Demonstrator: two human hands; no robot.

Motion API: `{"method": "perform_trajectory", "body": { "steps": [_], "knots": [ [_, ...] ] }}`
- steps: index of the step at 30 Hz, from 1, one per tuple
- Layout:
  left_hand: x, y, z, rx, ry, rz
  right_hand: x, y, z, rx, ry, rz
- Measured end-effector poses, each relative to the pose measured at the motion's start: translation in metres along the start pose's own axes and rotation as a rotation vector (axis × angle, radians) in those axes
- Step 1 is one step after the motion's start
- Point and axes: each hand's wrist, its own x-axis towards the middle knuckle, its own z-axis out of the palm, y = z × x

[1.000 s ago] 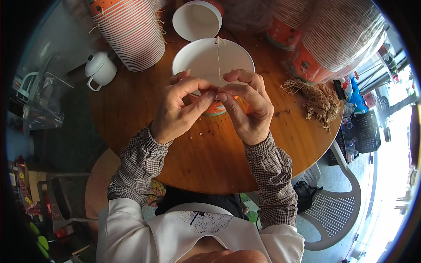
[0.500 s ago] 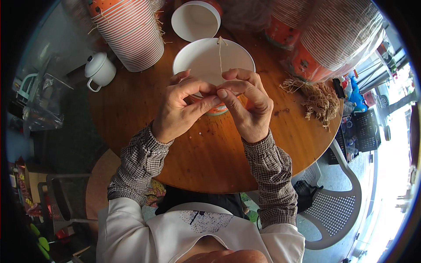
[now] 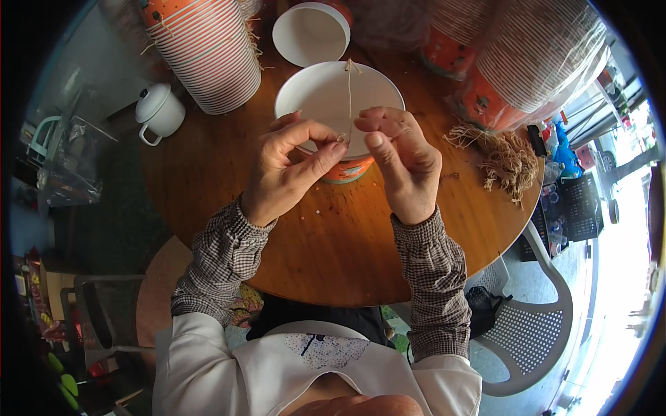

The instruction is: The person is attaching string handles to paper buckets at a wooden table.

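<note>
A paper bucket (image 3: 316, 90), white inside and orange outside, stands upright on the wooden table in front of me. From a knot at its far rim, a thin beige cord (image 3: 350, 93) stretches across the opening toward me. My left hand (image 3: 284, 166) pinches the cord's near end between thumb and forefinger at the near rim, where a small loop shows. Just right of the cord is my right hand (image 3: 409, 163), its thumb apart from its fingers and nothing visible between them. Its fingertips are close to the cord; whether they touch it I cannot tell.
Another bucket (image 3: 312, 35) lies tipped behind. Tall stacks of nested buckets (image 3: 208, 66) stand at the far left and, wrapped in plastic (image 3: 531, 62), at the far right. A bundle of cords (image 3: 510, 163) lies at the table's right edge. A white lidded enamel pot (image 3: 163, 114) stands left.
My right hand has come away from the left, moving slightly right, with its thumb and fingers parting. The left hand keeps its pinch at the near rim, where a small cord loop now shows.
</note>
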Motion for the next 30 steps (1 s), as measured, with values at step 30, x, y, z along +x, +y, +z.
{"method": "perform_trajectory", "body": {
  "steps": [30],
  "knots": [
    [-0.0045, -0.0036, 0.0013, -0.286, 0.096, -0.109, -0.0014, -0.0021, 0.0064, -0.385, -0.048, -0.22]
  ]
}}
